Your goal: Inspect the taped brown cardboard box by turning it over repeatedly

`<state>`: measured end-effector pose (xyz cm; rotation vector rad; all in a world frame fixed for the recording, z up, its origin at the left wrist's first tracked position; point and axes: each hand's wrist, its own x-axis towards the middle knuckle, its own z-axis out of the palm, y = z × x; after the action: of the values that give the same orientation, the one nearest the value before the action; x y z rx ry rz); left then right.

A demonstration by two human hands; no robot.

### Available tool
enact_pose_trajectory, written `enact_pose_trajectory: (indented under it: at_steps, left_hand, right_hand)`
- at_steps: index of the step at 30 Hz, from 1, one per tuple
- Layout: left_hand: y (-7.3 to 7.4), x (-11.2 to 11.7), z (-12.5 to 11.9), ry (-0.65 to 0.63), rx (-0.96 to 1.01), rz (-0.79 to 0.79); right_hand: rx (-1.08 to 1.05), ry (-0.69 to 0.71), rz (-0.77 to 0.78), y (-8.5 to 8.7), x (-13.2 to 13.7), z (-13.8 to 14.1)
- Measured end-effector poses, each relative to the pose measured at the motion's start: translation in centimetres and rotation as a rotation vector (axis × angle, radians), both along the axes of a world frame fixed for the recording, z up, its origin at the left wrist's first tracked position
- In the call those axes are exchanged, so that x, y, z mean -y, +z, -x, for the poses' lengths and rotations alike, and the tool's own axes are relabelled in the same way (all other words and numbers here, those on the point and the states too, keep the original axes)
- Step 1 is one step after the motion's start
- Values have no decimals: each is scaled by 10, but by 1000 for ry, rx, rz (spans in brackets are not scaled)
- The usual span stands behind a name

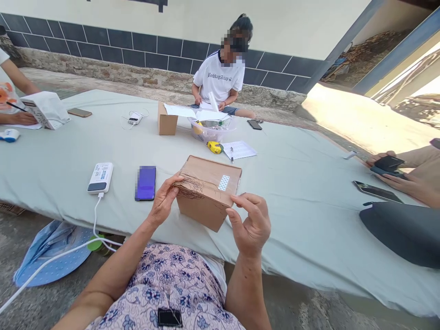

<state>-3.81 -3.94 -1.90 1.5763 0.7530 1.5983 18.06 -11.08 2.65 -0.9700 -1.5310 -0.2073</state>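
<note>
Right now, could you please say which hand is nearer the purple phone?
Left. The left hand is beside the purple phone; the right hand is farther, across the cardboard box.

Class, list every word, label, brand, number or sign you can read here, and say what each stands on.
"BmbkagAnap", spelling uncertain: white short-sleeved T-shirt across the table.
White rectangular power bank: print too small to read.
White printed paper sheet: too small.
White upright box, far left: too blurred.
Nearest brown cardboard box: dark scribbles, no legible words.

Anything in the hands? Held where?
Yes, a cardboard box: the left hand pinches its near left top corner. The right hand is at the near right top corner; whether it grips is unclear.
</note>
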Motion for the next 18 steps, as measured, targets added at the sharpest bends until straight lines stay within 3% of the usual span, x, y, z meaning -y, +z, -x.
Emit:
enact_pose_trajectory:
  at_steps: [5, 10, 14, 18]
  left_hand:
    - [-3, -6, 11, -33, 8, 24]
    - [-6, -10, 14, -53, -31, 51]
    - [-3, -6, 7, -50, -148, 60]
    - [3, 5, 2, 24, -345, -107]
  right_hand:
    - [22, -21, 120, -6, -1, -2]
    - [36, 141, 310, -8, 0, -5]
    - [-57, 112, 303, -8, -1, -6]
    - [-115, 58, 269, -12, -3, -5]
